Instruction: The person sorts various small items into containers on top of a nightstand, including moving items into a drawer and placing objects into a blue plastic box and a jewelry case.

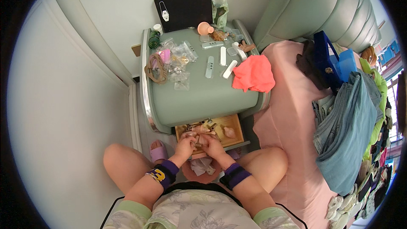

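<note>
Both my hands meet over the front of an open wooden drawer in a green nightstand. My left hand and my right hand have their fingers on a small pinkish, translucent item between them; its exact kind is unclear. Several small items lie in the drawer, with a pink pouch-like piece at its right side. Directly below the drawer front stands a pink waste bin with crumpled white paper in it.
On the nightstand lie plastic bags, a brown strap, white sticks and a coral cloth. A black panel leans at the wall. The bed at right holds folded jeans and a blue box.
</note>
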Action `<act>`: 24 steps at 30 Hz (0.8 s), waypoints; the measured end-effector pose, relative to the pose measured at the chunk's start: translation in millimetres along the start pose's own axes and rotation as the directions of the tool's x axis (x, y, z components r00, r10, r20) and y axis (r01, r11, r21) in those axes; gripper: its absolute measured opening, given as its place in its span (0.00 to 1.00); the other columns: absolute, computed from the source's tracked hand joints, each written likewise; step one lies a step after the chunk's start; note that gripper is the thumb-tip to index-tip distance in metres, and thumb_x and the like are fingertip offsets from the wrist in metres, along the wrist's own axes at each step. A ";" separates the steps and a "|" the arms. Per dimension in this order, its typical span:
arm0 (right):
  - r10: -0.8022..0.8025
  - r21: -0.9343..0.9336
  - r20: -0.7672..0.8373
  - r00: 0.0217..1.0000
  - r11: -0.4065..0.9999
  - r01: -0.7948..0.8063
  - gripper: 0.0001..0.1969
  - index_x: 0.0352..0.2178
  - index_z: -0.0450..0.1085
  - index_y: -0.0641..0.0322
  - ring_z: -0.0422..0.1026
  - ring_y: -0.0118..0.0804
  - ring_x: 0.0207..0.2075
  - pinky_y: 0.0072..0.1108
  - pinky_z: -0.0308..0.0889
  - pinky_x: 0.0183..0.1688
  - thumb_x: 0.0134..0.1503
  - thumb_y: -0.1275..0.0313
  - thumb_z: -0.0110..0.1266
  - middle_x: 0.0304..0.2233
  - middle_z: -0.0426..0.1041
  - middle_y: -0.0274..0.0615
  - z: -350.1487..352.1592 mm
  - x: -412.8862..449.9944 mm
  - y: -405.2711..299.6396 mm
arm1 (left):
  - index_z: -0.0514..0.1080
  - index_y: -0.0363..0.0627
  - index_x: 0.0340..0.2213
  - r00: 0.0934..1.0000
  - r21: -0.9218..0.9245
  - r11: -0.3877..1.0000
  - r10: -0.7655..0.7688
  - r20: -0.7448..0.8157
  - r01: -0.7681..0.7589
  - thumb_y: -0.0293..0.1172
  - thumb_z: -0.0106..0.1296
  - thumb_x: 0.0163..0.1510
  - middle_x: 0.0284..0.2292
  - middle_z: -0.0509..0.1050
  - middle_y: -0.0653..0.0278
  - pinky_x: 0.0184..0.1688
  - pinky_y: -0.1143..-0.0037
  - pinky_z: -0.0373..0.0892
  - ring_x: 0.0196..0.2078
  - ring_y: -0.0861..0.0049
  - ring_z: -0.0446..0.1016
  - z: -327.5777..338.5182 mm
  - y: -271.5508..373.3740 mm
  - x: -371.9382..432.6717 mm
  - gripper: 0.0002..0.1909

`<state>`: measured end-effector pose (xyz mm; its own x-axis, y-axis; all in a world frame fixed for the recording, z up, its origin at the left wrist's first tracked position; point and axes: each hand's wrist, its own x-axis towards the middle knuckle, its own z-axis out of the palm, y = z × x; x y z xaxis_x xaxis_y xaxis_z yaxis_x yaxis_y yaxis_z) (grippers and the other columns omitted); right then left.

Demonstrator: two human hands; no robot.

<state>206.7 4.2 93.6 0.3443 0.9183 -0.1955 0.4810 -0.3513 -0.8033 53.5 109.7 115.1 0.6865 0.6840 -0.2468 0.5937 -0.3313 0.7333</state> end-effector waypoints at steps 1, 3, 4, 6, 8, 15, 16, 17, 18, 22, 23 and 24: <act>0.001 0.002 0.001 1.000 1.000 -0.001 0.28 0.54 0.67 0.56 0.71 0.58 0.47 0.37 0.69 0.49 0.49 0.76 0.57 0.48 0.71 0.57 -0.2 0.4 -0.2 | 0.75 0.38 0.34 1.000 0.001 1.000 -0.002 0.001 0.002 0.21 0.54 0.53 0.50 0.69 0.52 0.48 0.63 0.71 0.49 0.54 0.71 0.9 -2.0 0.7 0.06; 0.058 0.026 0.046 0.997 0.998 -0.060 0.29 0.55 0.67 0.56 0.70 0.59 0.48 0.38 0.69 0.48 0.48 0.76 0.59 0.49 0.69 0.58 0.3 1.4 -5.8 | 0.76 0.39 0.36 0.994 0.028 0.995 -0.097 0.051 0.096 0.22 0.54 0.52 0.50 0.69 0.50 0.49 0.62 0.71 0.50 0.54 0.71 3.4 -10.5 1.4 0.08; 0.055 0.031 0.052 0.997 0.998 -0.057 0.29 0.55 0.67 0.56 0.70 0.59 0.48 0.38 0.69 0.48 0.48 0.76 0.59 0.49 0.69 0.58 1.7 1.7 -11.8 | 0.76 0.39 0.36 0.993 0.032 0.994 -0.104 0.048 0.103 0.22 0.54 0.52 0.50 0.69 0.50 0.49 0.62 0.71 0.50 0.54 0.71 4.2 -17.4 0.9 0.08; 0.116 -0.028 0.030 0.993 0.993 -0.115 0.29 0.54 0.67 0.55 0.70 0.60 0.49 0.38 0.70 0.48 0.48 0.76 0.59 0.51 0.67 0.57 2.7 -0.2 -14.6 | 0.76 0.40 0.40 0.987 0.048 0.992 -0.124 0.102 0.120 0.24 0.53 0.52 0.51 0.69 0.46 0.50 0.63 0.71 0.51 0.53 0.71 7.8 -22.5 2.2 0.13; 0.093 -0.030 0.011 0.996 0.995 -0.093 0.28 0.53 0.68 0.54 0.69 0.61 0.49 0.39 0.69 0.49 0.48 0.76 0.58 0.51 0.67 0.57 2.7 -2.5 -8.7 | 0.76 0.40 0.43 0.969 0.022 0.989 -0.147 0.197 0.145 0.24 0.52 0.52 0.51 0.69 0.45 0.51 0.62 0.70 0.51 0.52 0.70 14.5 -18.2 7.0 0.15; 0.019 -0.268 -0.064 0.998 0.963 -0.035 0.23 0.48 0.71 0.55 0.69 0.60 0.50 0.38 0.68 0.52 0.47 0.78 0.58 0.50 0.66 0.55 23.5 7.3 28.0 | 0.71 0.39 0.51 0.971 -0.020 0.999 -0.044 0.233 0.050 0.26 0.50 0.53 0.52 0.69 0.41 0.55 0.62 0.67 0.54 0.49 0.68 42.5 -51.8 9.0 0.21; 0.022 -0.270 -0.069 0.997 0.962 -0.040 0.23 0.48 0.71 0.55 0.69 0.60 0.50 0.38 0.68 0.52 0.47 0.78 0.58 0.50 0.66 0.55 22.6 9.1 37.8 | 0.71 0.39 0.51 0.971 -0.022 0.999 -0.038 0.237 0.044 0.26 0.50 0.53 0.52 0.69 0.41 0.55 0.62 0.67 0.54 0.49 0.68 43.2 -49.4 9.9 0.21; 0.065 -0.275 -0.063 0.996 0.958 -0.080 0.22 0.47 0.72 0.57 0.69 0.60 0.50 0.37 0.68 0.52 0.47 0.78 0.58 0.50 0.66 0.55 18.7 10.0 48.3 | 0.71 0.39 0.50 0.965 0.002 1.000 -0.028 0.261 0.029 0.27 0.50 0.53 0.53 0.69 0.42 0.55 0.62 0.67 0.54 0.49 0.69 43.3 -46.8 11.6 0.21; 0.101 -0.275 -0.049 0.994 0.955 -0.111 0.21 0.46 0.72 0.58 0.70 0.59 0.50 0.36 0.69 0.52 0.47 0.77 0.58 0.51 0.66 0.54 16.9 10.8 48.3 | 0.72 0.38 0.50 0.959 0.031 0.999 -0.029 0.281 0.021 0.28 0.51 0.53 0.53 0.69 0.42 0.54 0.62 0.67 0.55 0.49 0.69 37.7 -44.5 10.9 0.21; 0.128 -0.267 -0.058 0.990 0.954 -0.138 0.20 0.45 0.73 0.61 0.70 0.58 0.49 0.36 0.69 0.52 0.47 0.77 0.58 0.50 0.68 0.54 12.9 10.0 37.9 | 0.72 0.39 0.49 0.945 0.047 0.998 -0.061 0.320 0.048 0.29 0.51 0.53 0.53 0.69 0.44 0.54 0.61 0.68 0.53 0.49 0.70 15.4 -25.8 7.3 0.21; 0.099 -0.308 -0.075 0.992 0.944 -0.117 0.20 0.45 0.73 0.62 0.71 0.57 0.48 0.37 0.69 0.51 0.47 0.76 0.58 0.49 0.69 0.54 11.1 7.9 35.7 | 0.71 0.40 0.51 0.931 0.069 0.995 -0.091 0.355 0.071 0.29 0.52 0.55 0.50 0.71 0.46 0.52 0.63 0.69 0.51 0.52 0.72 12.2 -17.6 6.8 0.21; 0.062 -0.345 -0.091 0.994 0.934 -0.090 0.20 0.45 0.73 0.62 0.71 0.57 0.48 0.37 0.70 0.50 0.47 0.76 0.58 0.48 0.70 0.54 10.3 8.7 30.3 | 0.71 0.40 0.52 0.916 0.097 0.991 -0.124 0.381 0.093 0.30 0.53 0.56 0.47 0.73 0.48 0.50 0.64 0.71 0.49 0.55 0.74 8.4 -14.9 8.8 0.21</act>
<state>216.0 3.4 61.7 0.4457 0.8742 -0.1927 0.6968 -0.4739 -0.5384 54.2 115.2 96.6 0.7157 0.4200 -0.5581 0.6930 -0.3273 0.6424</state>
